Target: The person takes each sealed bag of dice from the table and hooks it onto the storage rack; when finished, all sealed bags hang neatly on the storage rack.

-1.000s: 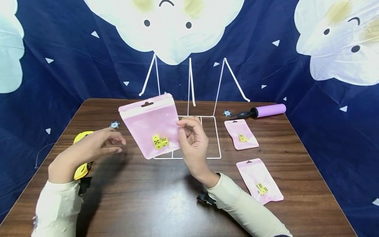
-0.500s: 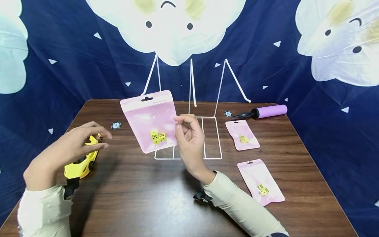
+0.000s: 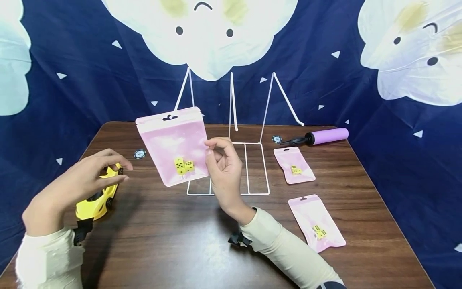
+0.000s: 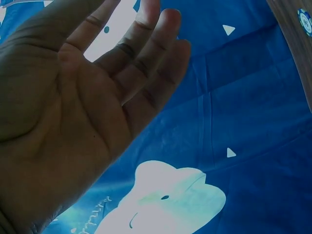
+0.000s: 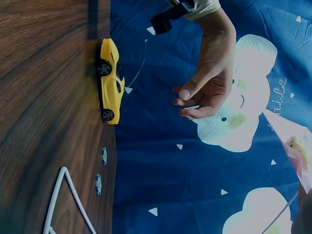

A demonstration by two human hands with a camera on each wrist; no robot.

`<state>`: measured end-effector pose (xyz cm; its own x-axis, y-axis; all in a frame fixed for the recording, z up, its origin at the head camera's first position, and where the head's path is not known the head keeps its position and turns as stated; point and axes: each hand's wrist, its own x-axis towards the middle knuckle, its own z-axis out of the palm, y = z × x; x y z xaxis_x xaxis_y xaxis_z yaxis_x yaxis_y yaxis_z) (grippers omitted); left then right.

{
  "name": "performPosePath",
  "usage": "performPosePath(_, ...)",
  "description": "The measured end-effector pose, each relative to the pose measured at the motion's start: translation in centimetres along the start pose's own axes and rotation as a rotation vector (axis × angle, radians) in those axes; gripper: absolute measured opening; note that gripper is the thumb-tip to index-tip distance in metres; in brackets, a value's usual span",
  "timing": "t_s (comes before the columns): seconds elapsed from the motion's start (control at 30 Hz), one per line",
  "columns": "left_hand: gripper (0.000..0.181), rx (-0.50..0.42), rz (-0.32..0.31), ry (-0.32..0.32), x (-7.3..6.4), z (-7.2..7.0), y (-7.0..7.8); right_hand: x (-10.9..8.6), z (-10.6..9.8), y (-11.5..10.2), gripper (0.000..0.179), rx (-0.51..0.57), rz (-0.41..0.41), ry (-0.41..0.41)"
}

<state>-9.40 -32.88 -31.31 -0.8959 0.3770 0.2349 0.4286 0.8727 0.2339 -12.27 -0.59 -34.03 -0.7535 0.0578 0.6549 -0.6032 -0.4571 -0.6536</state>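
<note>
My right hand [image 3: 225, 172] pinches the right edge of a pink zip bag [image 3: 162, 146] between thumb and fingers. Yellow dice [image 3: 184, 165] show through the lower part of the bag. The bag is held up, slightly tilted, in front of a white wire rack [image 3: 267, 176]. At the bag's hang slot, a white hook tip [image 3: 171, 117] of the rack shows. My left hand [image 3: 84, 174] hovers apart from the bag with fingers loosely bent and nothing in them; its bare palm fills much of the left wrist view. Below it is a yellow toy car [image 3: 94, 206], partly hidden.
Two more pink bags with dice, an upper bag [image 3: 303, 162] and a lower bag [image 3: 325, 212], lie on the wooden table [image 3: 202, 249] at right. Behind them lies a purple hand pump [image 3: 328, 135]. One poker chip [image 3: 276, 139] is beside its nozzle, another chip [image 3: 139, 154] at left.
My left hand has moved left, away from the bag, uncovering more of the toy car. My right hand has shifted the bag slightly left and up, bringing its slot to the hook tip.
</note>
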Motion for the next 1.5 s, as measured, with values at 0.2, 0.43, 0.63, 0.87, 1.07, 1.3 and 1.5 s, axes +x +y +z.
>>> performPosePath(0.2,0.028,-0.002,-0.004,-0.008,0.1,0.2,0.0,0.0,-0.2,0.2,0.023,0.009,0.048,0.021)
performPosePath(0.43,0.024,-0.008,-0.018,-0.018,0.2,0.3,0.1,0.0,-0.5,1.0,0.020,0.007,0.100,0.063)
performPosePath(0.63,0.024,-0.018,-0.021,-0.028,0.4,0.4,0.2,0.3,-1.3,1.7,0.020,-0.037,0.099,0.069)
performPosePath(0.87,0.023,-0.018,-0.019,-0.048,0.8,0.4,0.3,0.8,-2.7,1.7,0.025,-0.096,0.112,0.061)
performPosePath(1.07,0.024,-0.011,-0.009,-0.038,0.9,0.5,0.2,0.6,-3.5,1.7,0.028,-0.139,0.114,0.046)
performPosePath(1.3,0.029,-0.028,0.037,-0.031,1.0,1.0,0.0,0.3,-4.2,1.8,0.029,-0.161,0.106,0.027)
performPosePath(1.5,0.030,-0.018,0.056,-0.023,1.2,1.4,-0.1,0.2,-5.2,1.6,0.029,-0.188,0.076,0.016)
